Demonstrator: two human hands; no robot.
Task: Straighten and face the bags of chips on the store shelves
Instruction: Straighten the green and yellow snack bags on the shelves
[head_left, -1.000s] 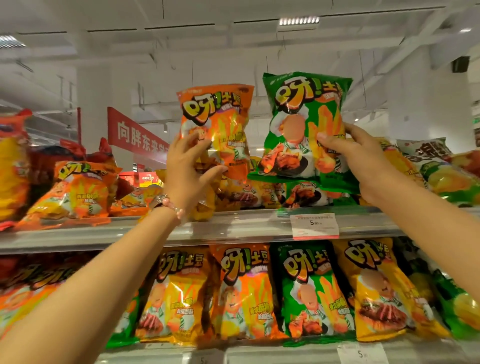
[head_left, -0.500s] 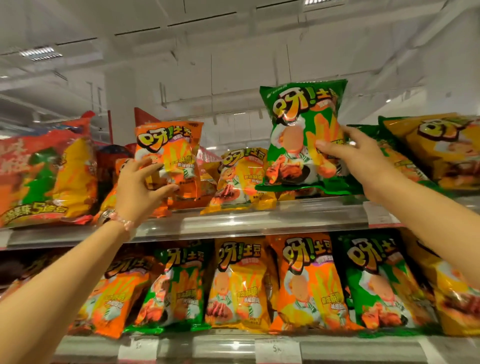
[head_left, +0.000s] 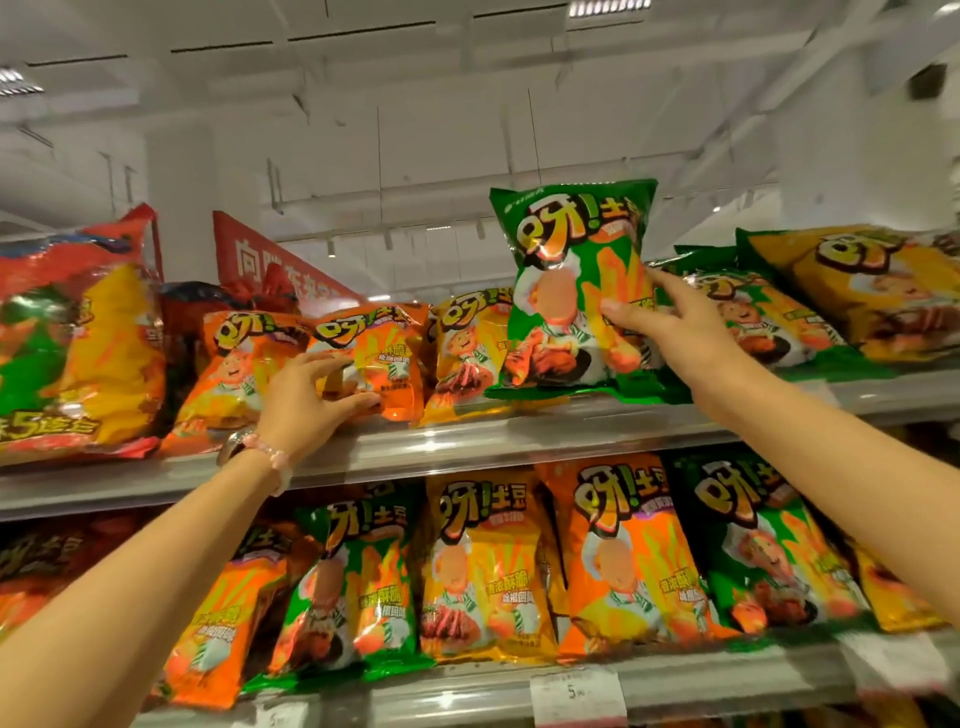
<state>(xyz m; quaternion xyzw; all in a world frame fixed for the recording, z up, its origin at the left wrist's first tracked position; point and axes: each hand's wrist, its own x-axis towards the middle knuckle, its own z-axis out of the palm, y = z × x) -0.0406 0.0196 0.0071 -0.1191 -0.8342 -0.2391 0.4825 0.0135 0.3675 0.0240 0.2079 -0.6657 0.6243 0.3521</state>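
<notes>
We see left hand fingers curled on orange bag, top shelf | right hand pinches upright green bag; fingers behind hidden | far bags blurred

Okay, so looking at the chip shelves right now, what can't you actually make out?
All in the head view:
- Price tag on the lower shelf edge: print too small and blurred past the 5.
- Red sign behind the top shelf: its lettering is cut off by the bags.
- Right hand on the green bag: fingers behind the bag are hidden.
- Orange bag under the left hand: lower front covered by fingers.
</notes>
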